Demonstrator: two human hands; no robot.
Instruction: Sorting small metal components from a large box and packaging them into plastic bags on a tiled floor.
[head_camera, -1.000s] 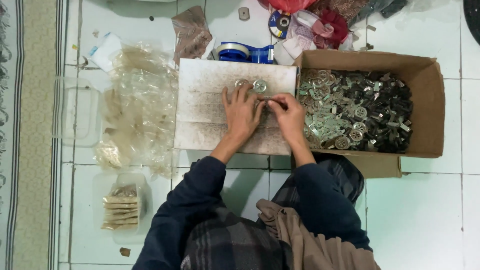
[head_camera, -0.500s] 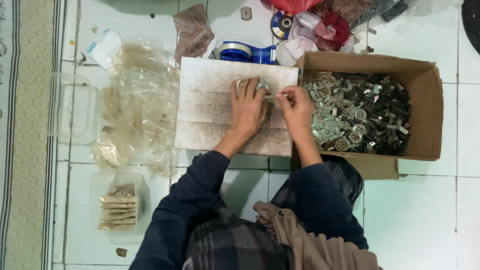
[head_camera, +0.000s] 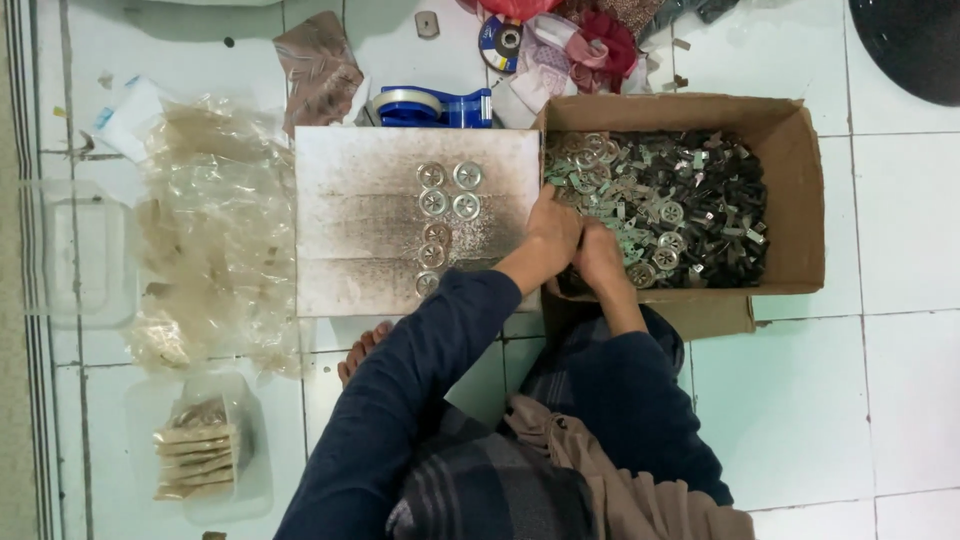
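Both hands — left hand (head_camera: 553, 232), right hand (head_camera: 598, 255) — dig into the cardboard box (head_camera: 790, 190) of small metal discs (head_camera: 660, 205); finger spread cannot be told. Discs look light, stiff, slippery — pinch by the rims.

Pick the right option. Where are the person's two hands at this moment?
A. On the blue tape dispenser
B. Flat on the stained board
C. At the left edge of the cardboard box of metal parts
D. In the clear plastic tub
C: the left hand and right hand sit together at the left edge of the cardboard box, over its metal parts.
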